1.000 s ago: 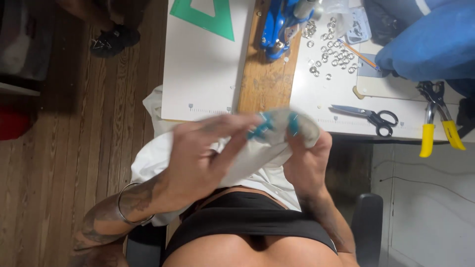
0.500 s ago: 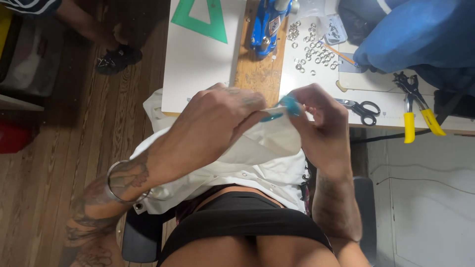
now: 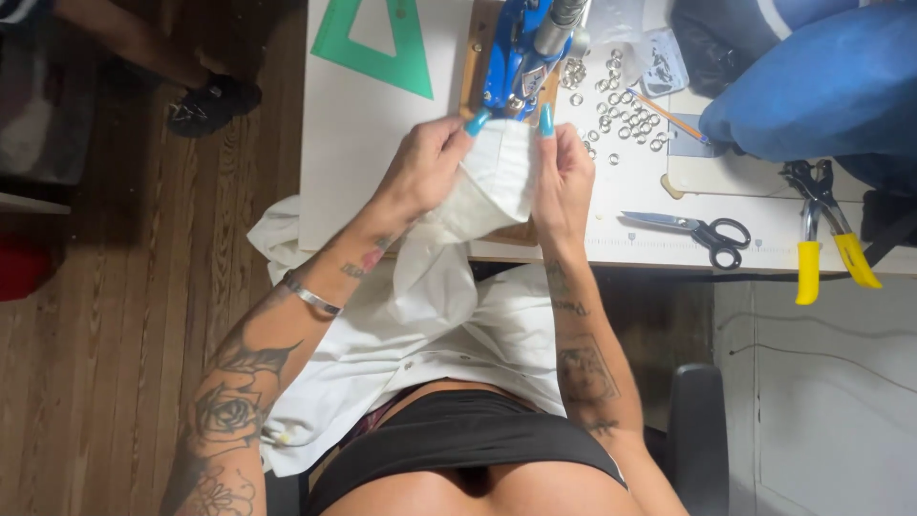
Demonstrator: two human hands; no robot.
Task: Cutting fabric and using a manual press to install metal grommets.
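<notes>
A folded part of a white garment (image 3: 492, 186) is held up between the two hands at the near edge of the white table (image 3: 368, 143). The left hand (image 3: 425, 172) is closed on the fabric's left side, and the right hand (image 3: 564, 172) grips its right side, fingers curled around the cloth. The rest of the garment is draped downward from the hands, over the table edge and across the lap. Just beyond the held fold, a blue hand press (image 3: 521, 53) is seen standing on a wooden board. Silver eyelets (image 3: 621, 105) are scattered to the right of the press, near the right hand. Black-handled scissors (image 3: 693, 229) and yellow-handled pliers (image 3: 821, 234) lie farther right, well apart from the fabric. A green triangle ruler (image 3: 377, 43) lies at the left.
</notes>
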